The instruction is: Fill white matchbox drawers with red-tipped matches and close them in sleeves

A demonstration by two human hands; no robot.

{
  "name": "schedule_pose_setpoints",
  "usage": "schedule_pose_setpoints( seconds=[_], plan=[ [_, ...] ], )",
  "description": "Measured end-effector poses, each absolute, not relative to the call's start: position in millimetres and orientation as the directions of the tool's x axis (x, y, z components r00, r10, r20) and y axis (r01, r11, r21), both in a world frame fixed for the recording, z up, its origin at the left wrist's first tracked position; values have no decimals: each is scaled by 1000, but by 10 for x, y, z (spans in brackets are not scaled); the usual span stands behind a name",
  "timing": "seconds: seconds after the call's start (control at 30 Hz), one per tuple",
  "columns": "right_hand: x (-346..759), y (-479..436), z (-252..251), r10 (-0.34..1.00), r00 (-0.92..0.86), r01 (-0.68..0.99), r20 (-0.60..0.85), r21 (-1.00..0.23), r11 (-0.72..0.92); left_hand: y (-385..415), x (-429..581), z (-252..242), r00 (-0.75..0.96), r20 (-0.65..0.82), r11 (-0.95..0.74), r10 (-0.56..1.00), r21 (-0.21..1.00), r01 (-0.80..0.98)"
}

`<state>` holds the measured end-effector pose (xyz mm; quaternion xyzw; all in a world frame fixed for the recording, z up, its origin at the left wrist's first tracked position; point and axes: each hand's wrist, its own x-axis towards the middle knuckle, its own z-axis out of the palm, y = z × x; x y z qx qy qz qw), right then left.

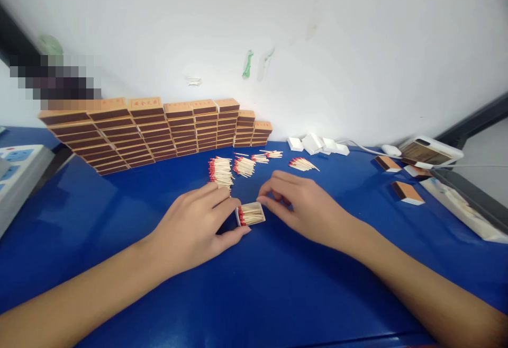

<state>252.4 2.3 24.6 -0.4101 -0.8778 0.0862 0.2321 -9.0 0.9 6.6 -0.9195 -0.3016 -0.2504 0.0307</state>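
Note:
A small white matchbox tray (263, 217) filled with red-tipped matches (250, 214) lies on the blue table in front of me. Around its left end curve the thumb and forefinger of my left hand (198, 221), gripping it from the near and far sides. At the tray's far right corner, my right hand (301, 199) has its fingers curled and thumb and forefinger pinched together; whatever they may hold is too small to make out. Just beyond my left fingers lies a heap of loose matches (220, 170), partly covered by that hand.
Stacked matchboxes (151, 131) form a stepped wall at the back left. Smaller match piles (244, 166) and a separate pile (303, 164) lie behind the hands. White trays (312, 143) sit against the wall. At right are loose matchbox sleeves (408, 193) and a cable (365, 147).

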Motion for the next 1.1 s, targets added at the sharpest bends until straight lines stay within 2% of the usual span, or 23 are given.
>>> schedule_pose_setpoints(
  seconds=[0.1, 0.2, 0.4, 0.77, 1.1],
  plan=[
    [2571, 230, 184, 822, -453, 701, 345, -432, 568, 10, -86, 68, 694, 478, -816, 539, 92, 571],
    [2532, 417, 95, 839, -428, 690, 335, -479, 543, 10, -84, 68, 694, 487, -820, 530, 83, 567],
    [2397, 627, 25, 806, -439, 688, 397, -427, 586, 4, -99, 60, 693, 490, -818, 529, 76, 570],
    [2364, 743, 9, 843, -407, 719, 351, -447, 533, -16, -109, 65, 696, 487, -820, 527, 78, 566],
    [2402, 709, 76, 841, -450, 746, 299, -391, 539, -10, -112, 73, 697, 477, -818, 536, 90, 568]
  ],
)
